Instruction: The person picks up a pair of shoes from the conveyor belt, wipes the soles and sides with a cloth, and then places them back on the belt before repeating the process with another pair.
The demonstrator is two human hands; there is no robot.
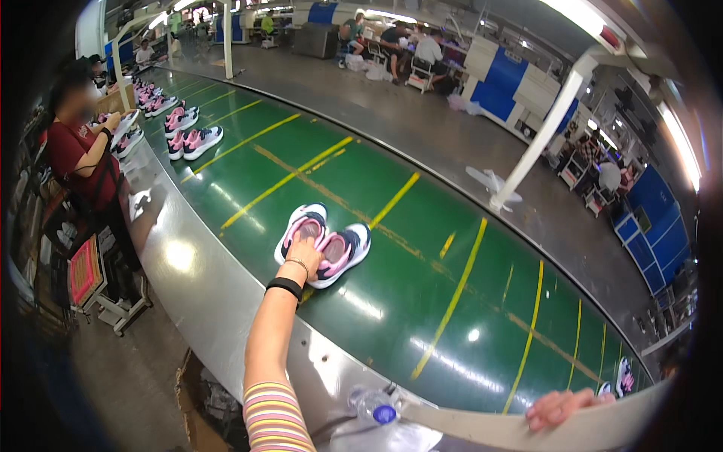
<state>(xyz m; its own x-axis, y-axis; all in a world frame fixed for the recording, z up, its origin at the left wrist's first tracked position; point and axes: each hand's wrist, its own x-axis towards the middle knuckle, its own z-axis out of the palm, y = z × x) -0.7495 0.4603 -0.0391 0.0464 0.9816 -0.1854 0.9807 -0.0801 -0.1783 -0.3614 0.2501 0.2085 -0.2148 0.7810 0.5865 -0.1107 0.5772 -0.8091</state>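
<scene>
A pair of white, navy and pink sneakers stands side by side on the green conveyor belt [407, 279], made up of a left shoe [310, 214] and a right shoe [354, 252]. Reaching forward, my left hand [303, 255] grips the pair at the heel collars, with fingers dipping into the shoe openings. A black band and a thin bracelet circle that wrist. At the lower right, my right hand [561, 409] lies over a pale curved rail [489, 429], its fingers stretched out and holding nothing. The right forearm does not show.
A metal ledge [181, 256] borders the belt's near side. A clear blue-capped bottle [367, 405] lies by the rail. More sneakers [197, 142] stand farther up the belt. A co-worker in red [83, 151] handles a shoe at left. A white post [538, 135] rises beyond the belt.
</scene>
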